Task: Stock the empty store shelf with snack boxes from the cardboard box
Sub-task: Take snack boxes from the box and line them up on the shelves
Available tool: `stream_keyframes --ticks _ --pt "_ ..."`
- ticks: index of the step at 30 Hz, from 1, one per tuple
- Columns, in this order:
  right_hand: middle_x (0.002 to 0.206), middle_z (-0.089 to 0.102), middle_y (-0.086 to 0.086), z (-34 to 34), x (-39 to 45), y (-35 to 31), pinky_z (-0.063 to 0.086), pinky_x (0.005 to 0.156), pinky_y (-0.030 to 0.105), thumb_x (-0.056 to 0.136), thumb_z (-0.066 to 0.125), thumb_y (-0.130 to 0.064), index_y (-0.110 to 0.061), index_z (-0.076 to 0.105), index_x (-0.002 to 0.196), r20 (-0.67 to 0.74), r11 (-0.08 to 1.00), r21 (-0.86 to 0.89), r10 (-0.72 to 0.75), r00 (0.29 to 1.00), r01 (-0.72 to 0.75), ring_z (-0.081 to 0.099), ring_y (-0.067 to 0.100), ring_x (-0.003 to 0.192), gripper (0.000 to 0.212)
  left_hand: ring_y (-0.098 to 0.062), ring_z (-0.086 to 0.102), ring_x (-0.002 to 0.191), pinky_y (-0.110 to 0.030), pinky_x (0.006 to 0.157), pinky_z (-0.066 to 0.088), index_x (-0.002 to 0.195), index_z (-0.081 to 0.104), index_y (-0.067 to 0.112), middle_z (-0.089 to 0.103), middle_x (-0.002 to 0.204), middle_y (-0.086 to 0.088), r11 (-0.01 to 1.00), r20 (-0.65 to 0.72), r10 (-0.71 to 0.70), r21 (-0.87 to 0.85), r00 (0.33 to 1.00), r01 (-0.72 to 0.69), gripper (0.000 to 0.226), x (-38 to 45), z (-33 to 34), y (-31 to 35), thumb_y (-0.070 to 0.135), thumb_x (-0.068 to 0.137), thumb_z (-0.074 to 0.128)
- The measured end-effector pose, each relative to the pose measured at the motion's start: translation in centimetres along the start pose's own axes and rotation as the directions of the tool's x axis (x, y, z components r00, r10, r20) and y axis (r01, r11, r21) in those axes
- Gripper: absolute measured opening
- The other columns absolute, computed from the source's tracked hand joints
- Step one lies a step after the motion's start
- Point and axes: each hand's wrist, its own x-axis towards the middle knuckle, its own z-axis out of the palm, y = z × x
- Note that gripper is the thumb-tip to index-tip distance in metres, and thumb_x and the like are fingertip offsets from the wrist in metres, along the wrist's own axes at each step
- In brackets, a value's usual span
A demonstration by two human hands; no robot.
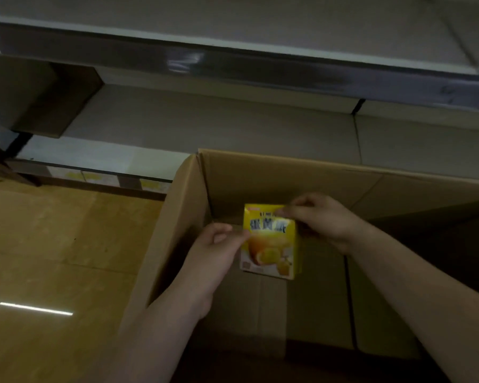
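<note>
A yellow snack box [270, 244] with an orange picture on its face stands upright inside the open cardboard box [288, 175]. My left hand [219, 247] pinches the snack box's left edge with thumb and fingers. My right hand [321, 217] pinches its top right corner. Both forearms reach down into the cardboard box, whose bottom flaps show bare around the snack box. Beyond the box runs the bare grey store shelf [205, 120], with another shelf board [233, 31] above it.
A dark cardboard piece [39, 92] sits at the left end of the shelf. Below it, the lowest shelf [94, 175] shows yellow packs behind its front rail. Glossy yellowish floor [53, 258] lies left of the cardboard box.
</note>
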Motion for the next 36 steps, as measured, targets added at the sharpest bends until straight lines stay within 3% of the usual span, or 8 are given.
stream_keyframes --ticks 4,8,17,20,24,29,33,36 --pt "0.079 0.068 0.004 -0.6 -2.4 -3.4 0.052 0.082 0.041 0.086 0.068 -0.028 -0.016 0.064 0.09 -0.042 0.917 0.393 -0.046 0.998 0.059 0.064 0.022 0.08 0.013 -0.027 0.061 0.112 -0.052 0.091 0.05 0.13 0.049 0.03 0.064 0.124 0.002 0.966 0.172 -0.029 -0.248 0.985 0.072 0.083 -0.2 1.1 0.4 0.051 0.054 0.076" --pt "0.071 0.066 0.001 -0.2 -3.4 -4.4 0.055 0.067 0.032 0.089 0.064 -0.026 -0.018 0.064 0.087 -0.033 0.848 0.527 -0.034 0.999 0.047 0.065 0.019 0.072 0.008 -0.024 0.073 0.093 -0.044 0.079 0.055 0.127 0.055 0.022 0.074 0.106 -0.005 0.898 0.165 0.093 -0.441 0.982 -0.011 0.066 -0.4 1.4 1.4 0.043 0.066 0.069" --pt "0.088 0.068 0.007 -0.1 -9.2 -7.2 0.054 0.082 0.038 0.076 0.072 -0.027 -0.016 0.064 0.097 0.05 0.752 0.659 -0.034 0.998 -0.007 0.062 0.025 0.088 0.025 -0.021 0.073 0.089 -0.04 0.069 0.059 0.116 0.062 0.021 0.075 0.102 -0.005 0.843 -0.091 0.217 -0.485 0.972 -0.234 0.051 -6.4 0.5 5.8 0.037 0.068 0.067" --pt "0.094 0.072 0.007 -3.3 -15.9 -8.7 0.052 0.091 0.041 0.061 0.074 -0.029 -0.011 0.061 0.112 0.049 0.75 0.659 0.025 0.998 -0.051 0.067 0.021 0.09 0.056 -0.023 0.073 0.086 -0.046 0.079 0.057 0.11 0.062 0.017 0.075 0.098 -0.007 0.874 -0.041 0.14 -0.464 0.989 -0.143 0.048 -12.4 1.2 8.1 0.032 0.066 0.069" --pt "0.092 0.073 0.008 -9.6 -24.7 -12.6 0.056 0.082 0.035 0.065 0.071 -0.021 -0.01 0.062 0.101 -0.049 0.722 0.691 0.079 0.996 -0.024 0.071 0.017 0.084 0.039 -0.024 0.073 0.084 -0.044 0.071 0.058 0.107 0.061 0.015 0.074 0.099 -0.011 0.921 0.035 0.088 -0.384 0.996 -0.068 0.054 -20.2 4.2 13.5 0.031 0.058 0.076" --pt "0.09 0.074 0.004 -16.1 -35.9 -21.7 0.052 0.079 0.029 0.07 0.077 -0.024 -0.012 0.066 0.101 -0.162 0.499 0.867 0.284 0.945 -0.001 0.068 0.016 0.084 0.035 -0.024 0.073 0.083 -0.04 0.068 0.057 0.1 0.06 0.018 0.075 0.093 -0.008 0.921 0.124 0.059 -0.39 0.991 -0.007 0.031 -31.0 10.1 24.0 0.023 0.074 0.076" --pt "0.082 0.07 0.003 -21.1 -46.3 -28.8 0.05 0.088 0.03 0.088 0.067 -0.022 -0.012 0.063 0.102 -0.285 0.38 0.913 0.323 0.902 0.152 0.066 0.017 0.083 0.018 -0.023 0.07 0.078 -0.029 0.057 0.053 0.1 0.065 0.019 0.074 0.087 -0.006 0.938 0.298 0.101 -0.347 0.949 0.01 0.02 -40.4 14.1 32.3 0.025 0.083 0.071" --pt "0.099 0.068 0.006 -23.5 -52.5 -32.0 0.049 0.09 0.032 0.08 0.066 -0.026 -0.011 0.059 0.125 -0.416 0.367 0.871 0.194 0.889 0.327 0.068 0.018 0.084 0.048 -0.021 0.07 0.072 -0.027 0.052 0.053 0.113 0.063 0.014 0.073 0.096 -0.011 0.943 0.438 0.169 -0.331 0.883 -0.016 0.036 -45.8 16.7 35.8 0.029 0.081 0.07"
